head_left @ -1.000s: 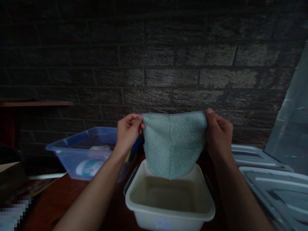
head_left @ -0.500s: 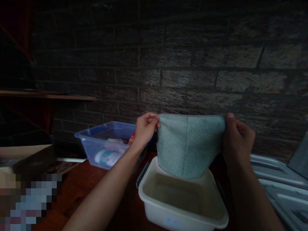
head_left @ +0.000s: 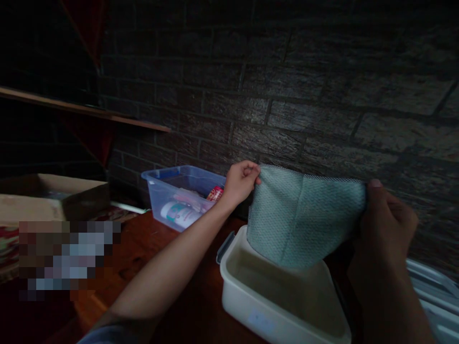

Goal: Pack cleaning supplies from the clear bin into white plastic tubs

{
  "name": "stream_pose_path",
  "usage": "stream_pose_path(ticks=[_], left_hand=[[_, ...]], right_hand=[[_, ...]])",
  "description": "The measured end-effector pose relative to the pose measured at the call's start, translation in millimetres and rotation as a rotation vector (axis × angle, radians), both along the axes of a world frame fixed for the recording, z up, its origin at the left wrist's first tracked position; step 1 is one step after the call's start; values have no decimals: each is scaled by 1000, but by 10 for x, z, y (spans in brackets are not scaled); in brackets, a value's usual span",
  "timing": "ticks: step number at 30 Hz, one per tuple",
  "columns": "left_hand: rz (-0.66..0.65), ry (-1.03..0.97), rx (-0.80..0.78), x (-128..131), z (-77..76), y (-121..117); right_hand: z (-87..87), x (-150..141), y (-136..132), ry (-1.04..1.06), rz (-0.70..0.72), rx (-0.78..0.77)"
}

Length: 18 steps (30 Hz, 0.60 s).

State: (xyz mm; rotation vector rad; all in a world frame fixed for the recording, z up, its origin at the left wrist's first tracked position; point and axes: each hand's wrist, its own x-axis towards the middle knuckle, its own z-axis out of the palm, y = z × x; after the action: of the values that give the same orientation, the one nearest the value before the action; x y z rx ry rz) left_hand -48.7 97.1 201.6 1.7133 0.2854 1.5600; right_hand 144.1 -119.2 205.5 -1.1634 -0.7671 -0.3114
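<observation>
A pale green textured cloth (head_left: 304,215) with a dark stitched edge hangs stretched between my two hands. My left hand (head_left: 242,184) pinches its upper left corner, fingers closed. At the upper right corner, my right hand (head_left: 389,222) grips the cloth between thumb and closed fingers. Below and partly behind the cloth's lower edge stands a white plastic box (head_left: 283,315), without its lid, with a grey side clip (head_left: 225,247). The part of its inside that shows holds nothing I can see; the cloth covers its far rim.
Behind my left forearm is a clear blue-tinted bin (head_left: 154,200) holding a white bottle (head_left: 179,214) and a red packet (head_left: 215,193). A cardboard box (head_left: 86,196) stands at left on the wooden table (head_left: 125,239). Grey lids (head_left: 437,301) lie at right. A brick wall rises behind.
The view has turned left and tilted, so the scene sits further right in the picture. Both hands still hold the cloth spread above the white box.
</observation>
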Motion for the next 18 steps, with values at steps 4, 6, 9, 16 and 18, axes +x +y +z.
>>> stream_pose_path(ticks=[4, 6, 9, 16, 18], left_hand=[[3, -9, 17, -12, 5, 6], [4, -18, 31, -30, 16, -4], [22, -35, 59, -54, 35, -19], [92, -66, 129, -75, 50, -8], [88, -61, 145, -69, 51, -8]], right_hand=[[-52, 55, 21, -6, -47, 29], [-67, 80, 27, -17, -75, 20], [-61, 86, 28, -32, -77, 0], [-29, 81, 60, -43, -128, -23], [-25, 102, 79, -51, -136, -28]])
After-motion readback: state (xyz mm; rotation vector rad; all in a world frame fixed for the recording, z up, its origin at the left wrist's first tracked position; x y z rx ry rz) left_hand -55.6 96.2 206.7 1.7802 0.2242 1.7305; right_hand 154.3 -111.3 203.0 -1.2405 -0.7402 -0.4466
